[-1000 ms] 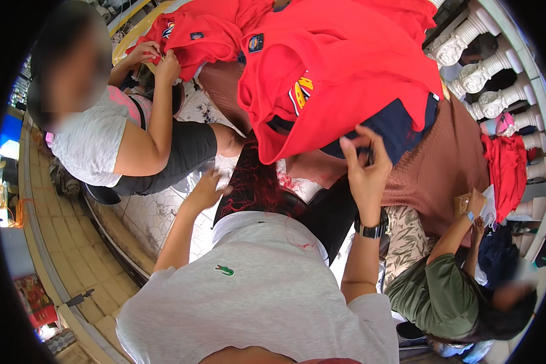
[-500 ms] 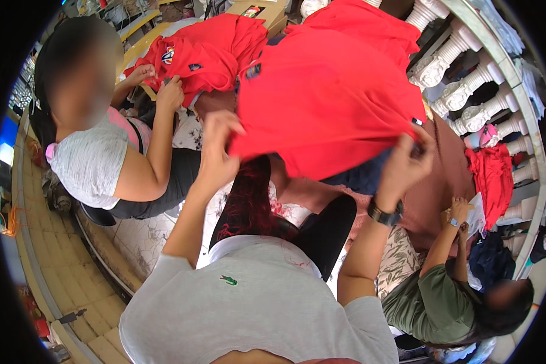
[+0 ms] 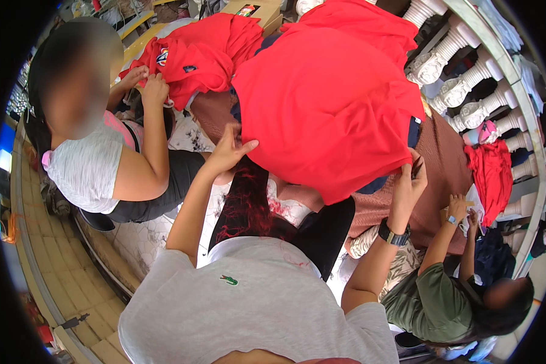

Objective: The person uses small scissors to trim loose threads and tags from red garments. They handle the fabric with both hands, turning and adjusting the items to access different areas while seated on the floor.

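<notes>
Your fingers tell most of it. Fingers of your left hand (image 3: 227, 151) are spread and loosely curled, thumb out, touching the left edge of the big red cloth shirt (image 3: 327, 109) rather than clamping it; whether any fold is pinched under them I cannot tell. Just below those fingertips hangs a dark red and black patterned cloth (image 3: 246, 200). Out beyond them to the left, another person in a white top holds a second red shirt with a small badge (image 3: 194, 60) in both hands (image 3: 145, 85).

Moving right, the big red shirt lies spread between your two hands, laid over a brown textured cloth (image 3: 443, 158), with a strip of dark blue fabric (image 3: 414, 130) showing at its right edge.

Your right hand (image 3: 409, 179), with a black wristwatch (image 3: 393, 233) on the wrist, is closed on the shirt's lower right corner, fingers pinching the hem. Past it to the right, a person in a green top (image 3: 434, 297) works with small hands raised, and a row of white turned balusters (image 3: 467, 91) runs along the edge.

By my reading you have the shirt opened out flat and held at two sides; smoothing and folding it look not yet done, since no crease shows.
</notes>
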A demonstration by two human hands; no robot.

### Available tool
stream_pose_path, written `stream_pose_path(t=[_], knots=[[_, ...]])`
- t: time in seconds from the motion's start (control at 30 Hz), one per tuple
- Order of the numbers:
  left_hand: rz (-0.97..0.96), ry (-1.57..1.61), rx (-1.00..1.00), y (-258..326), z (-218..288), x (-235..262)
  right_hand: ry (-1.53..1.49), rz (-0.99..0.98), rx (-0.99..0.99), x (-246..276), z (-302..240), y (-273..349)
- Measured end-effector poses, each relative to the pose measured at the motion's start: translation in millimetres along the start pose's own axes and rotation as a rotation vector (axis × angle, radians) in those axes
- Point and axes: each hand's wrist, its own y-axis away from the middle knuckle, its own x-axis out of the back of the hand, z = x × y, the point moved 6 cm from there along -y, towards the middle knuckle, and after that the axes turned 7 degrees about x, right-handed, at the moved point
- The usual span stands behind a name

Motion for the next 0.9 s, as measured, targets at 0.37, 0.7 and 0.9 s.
stream_pose_path(t=[0.37, 0.7, 0.9], knots=[[-0.089, -0.150, 0.181, 61.4, 73.0, -6.4, -0.306, 0.117, 0.075, 44.4, -91.5, -0.1], [0.342, -0.255, -0.274, 51.4, 210.0, 94.3, -0.483, -0.168, 0.379, 29.9, -156.0, -114.0], [0.116, 0.831, -0.897, 83.8, 371.9, 110.7, 0.125, 0.278, 0.854, 83.4, -237.3, -202.0]])
